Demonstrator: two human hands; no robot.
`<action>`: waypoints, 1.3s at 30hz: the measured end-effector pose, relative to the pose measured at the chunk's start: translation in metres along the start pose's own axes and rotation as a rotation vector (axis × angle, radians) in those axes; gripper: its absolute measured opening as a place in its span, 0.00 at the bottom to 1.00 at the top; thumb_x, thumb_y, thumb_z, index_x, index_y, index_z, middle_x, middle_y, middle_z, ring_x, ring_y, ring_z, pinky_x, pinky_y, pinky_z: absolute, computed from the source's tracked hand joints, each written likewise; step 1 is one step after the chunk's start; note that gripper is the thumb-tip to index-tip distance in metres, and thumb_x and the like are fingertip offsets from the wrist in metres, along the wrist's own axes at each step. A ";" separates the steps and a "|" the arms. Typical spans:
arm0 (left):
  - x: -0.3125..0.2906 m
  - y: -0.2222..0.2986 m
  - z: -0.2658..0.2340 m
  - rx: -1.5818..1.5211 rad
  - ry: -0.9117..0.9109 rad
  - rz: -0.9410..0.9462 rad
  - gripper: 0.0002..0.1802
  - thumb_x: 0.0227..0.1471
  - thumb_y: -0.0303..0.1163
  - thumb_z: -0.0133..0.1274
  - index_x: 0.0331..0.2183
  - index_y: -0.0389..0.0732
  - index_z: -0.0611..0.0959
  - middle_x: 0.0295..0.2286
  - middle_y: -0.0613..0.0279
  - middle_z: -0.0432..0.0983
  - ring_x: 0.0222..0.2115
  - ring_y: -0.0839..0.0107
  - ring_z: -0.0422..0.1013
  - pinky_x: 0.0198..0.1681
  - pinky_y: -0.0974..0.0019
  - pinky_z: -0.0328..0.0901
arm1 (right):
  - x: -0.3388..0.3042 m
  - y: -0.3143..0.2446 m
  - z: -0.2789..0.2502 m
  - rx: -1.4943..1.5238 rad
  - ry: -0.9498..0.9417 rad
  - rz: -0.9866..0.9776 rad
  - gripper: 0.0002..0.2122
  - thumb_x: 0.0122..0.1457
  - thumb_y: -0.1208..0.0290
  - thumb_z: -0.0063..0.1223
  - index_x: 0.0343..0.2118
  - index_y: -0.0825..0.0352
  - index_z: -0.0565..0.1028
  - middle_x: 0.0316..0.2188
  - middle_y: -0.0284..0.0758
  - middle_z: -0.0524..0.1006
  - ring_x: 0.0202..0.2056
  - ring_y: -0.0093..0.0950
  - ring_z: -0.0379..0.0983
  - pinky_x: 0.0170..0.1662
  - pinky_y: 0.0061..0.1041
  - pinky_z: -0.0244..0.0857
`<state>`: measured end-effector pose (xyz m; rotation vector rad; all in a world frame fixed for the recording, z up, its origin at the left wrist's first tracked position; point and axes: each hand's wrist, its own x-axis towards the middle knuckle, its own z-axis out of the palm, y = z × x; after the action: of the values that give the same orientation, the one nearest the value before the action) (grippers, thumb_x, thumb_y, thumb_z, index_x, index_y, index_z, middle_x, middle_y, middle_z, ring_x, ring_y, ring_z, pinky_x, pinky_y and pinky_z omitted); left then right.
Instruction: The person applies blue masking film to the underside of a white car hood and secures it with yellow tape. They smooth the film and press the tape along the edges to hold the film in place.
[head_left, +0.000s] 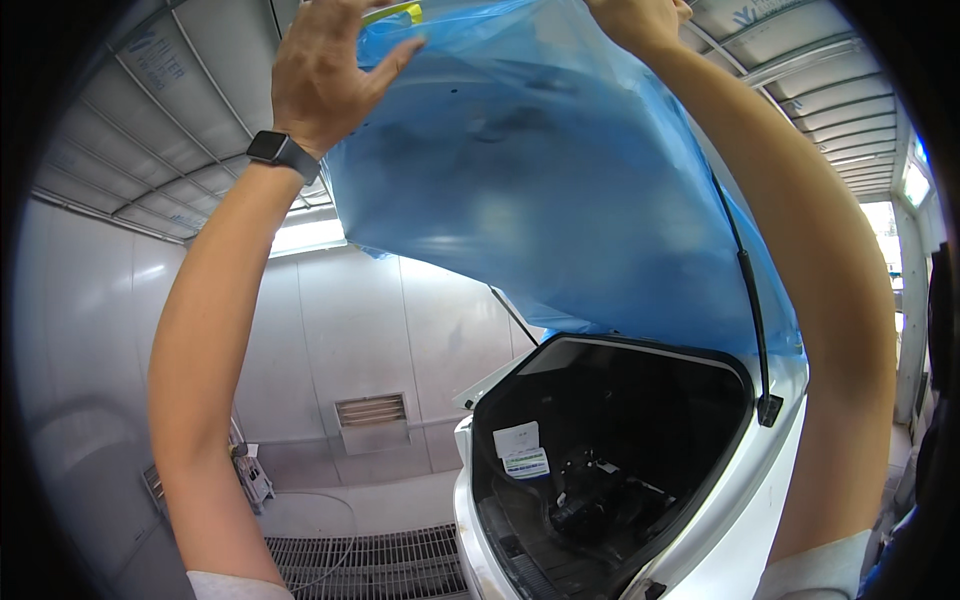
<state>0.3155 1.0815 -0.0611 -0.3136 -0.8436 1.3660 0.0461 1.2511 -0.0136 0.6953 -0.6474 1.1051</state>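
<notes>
Blue plastic film (520, 220) is draped over the raised tailgate of a white car (775, 470). My left hand (325, 75), with a dark watch (283, 150) on its wrist, is up at the film's left upper edge. Its thumb stretches out over the film, while the fingertips are cut off by the top of the picture. Beside that thumb runs a bright yellow strip (395, 14), which looks like tape. My right hand (640, 22) is raised at the film's upper right edge with fingers curled; what lies in them is out of sight.
Below the tailgate gapes the dark cargo space (650, 410), with papers (522, 450) and black parts inside. Gas struts (750, 290) hold the tailgate up. A floor grating (370, 560), a hose (350, 525) and metal wall panels (330, 320) lie to the left.
</notes>
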 end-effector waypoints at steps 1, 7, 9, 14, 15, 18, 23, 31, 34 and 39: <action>-0.002 -0.002 0.003 0.022 0.013 0.069 0.13 0.50 0.36 0.66 0.37 0.45 0.82 0.40 0.60 0.75 0.39 0.58 0.72 0.45 0.58 0.67 | -0.008 -0.002 -0.002 0.025 0.072 -0.116 0.07 0.54 0.64 0.65 0.37 0.53 0.83 0.45 0.45 0.76 0.55 0.44 0.67 0.56 0.46 0.54; -0.016 -0.025 0.012 0.212 -0.050 0.400 0.26 0.51 0.44 0.69 0.52 0.59 0.80 0.48 0.74 0.74 0.48 0.71 0.69 0.49 0.66 0.65 | -0.039 -0.020 0.009 0.006 0.081 -0.590 0.17 0.51 0.59 0.69 0.45 0.52 0.83 0.49 0.43 0.68 0.57 0.42 0.61 0.64 0.47 0.45; -0.016 -0.025 0.010 0.284 -0.041 0.467 0.25 0.52 0.44 0.69 0.51 0.59 0.81 0.48 0.74 0.75 0.47 0.72 0.70 0.48 0.67 0.65 | -0.040 -0.022 0.019 0.004 0.108 -0.527 0.18 0.51 0.57 0.68 0.46 0.51 0.84 0.48 0.42 0.68 0.57 0.41 0.61 0.65 0.47 0.43; 0.000 -0.021 0.000 0.308 -0.208 0.342 0.17 0.53 0.38 0.66 0.46 0.55 0.87 0.42 0.74 0.81 0.41 0.73 0.75 0.45 0.66 0.67 | -0.037 -0.011 0.035 0.074 0.061 -0.350 0.18 0.52 0.54 0.67 0.46 0.52 0.84 0.49 0.41 0.69 0.59 0.39 0.61 0.65 0.48 0.42; 0.004 -0.020 0.000 0.241 -0.176 0.303 0.14 0.54 0.37 0.65 0.44 0.53 0.87 0.40 0.74 0.81 0.40 0.72 0.76 0.44 0.65 0.67 | -0.037 -0.008 0.037 0.101 0.055 -0.314 0.18 0.52 0.54 0.67 0.45 0.52 0.84 0.49 0.40 0.70 0.59 0.38 0.61 0.65 0.49 0.42; 0.008 -0.018 -0.002 0.098 -0.095 0.161 0.05 0.55 0.33 0.63 0.36 0.47 0.89 0.37 0.70 0.83 0.38 0.67 0.77 0.41 0.62 0.69 | -0.039 -0.004 0.044 0.122 0.103 -0.322 0.13 0.55 0.58 0.65 0.42 0.54 0.84 0.46 0.41 0.74 0.54 0.39 0.68 0.62 0.47 0.49; 0.005 -0.016 -0.012 0.012 -0.235 0.049 0.07 0.58 0.33 0.61 0.36 0.42 0.88 0.40 0.66 0.81 0.40 0.65 0.75 0.45 0.62 0.69 | -0.023 0.013 0.040 0.347 0.016 -0.367 0.06 0.58 0.67 0.60 0.37 0.59 0.81 0.34 0.44 0.80 0.40 0.45 0.77 0.47 0.42 0.66; 0.010 -0.022 -0.006 0.201 -0.230 0.090 0.09 0.60 0.36 0.59 0.34 0.42 0.89 0.40 0.69 0.76 0.39 0.65 0.70 0.42 0.59 0.64 | -0.024 0.035 0.006 0.102 -0.327 -0.193 0.08 0.60 0.62 0.60 0.39 0.57 0.82 0.31 0.41 0.81 0.42 0.41 0.77 0.50 0.45 0.63; 0.009 -0.021 0.003 0.223 -0.190 0.066 0.09 0.59 0.36 0.59 0.34 0.43 0.89 0.39 0.70 0.76 0.39 0.66 0.71 0.41 0.59 0.63 | -0.025 0.019 0.008 0.020 0.130 -0.129 0.11 0.58 0.57 0.62 0.41 0.53 0.84 0.41 0.41 0.78 0.51 0.38 0.72 0.57 0.47 0.54; 0.002 -0.022 0.005 0.228 -0.156 0.065 0.10 0.58 0.40 0.61 0.33 0.45 0.89 0.39 0.70 0.76 0.40 0.67 0.71 0.41 0.59 0.63 | -0.028 -0.013 0.025 0.169 0.106 -0.512 0.12 0.58 0.56 0.61 0.41 0.53 0.85 0.47 0.42 0.71 0.54 0.41 0.67 0.60 0.47 0.50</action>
<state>0.3285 1.0774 -0.0428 -0.0589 -0.8014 1.5464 0.0468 1.2115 -0.0218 0.8816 -0.2609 0.7175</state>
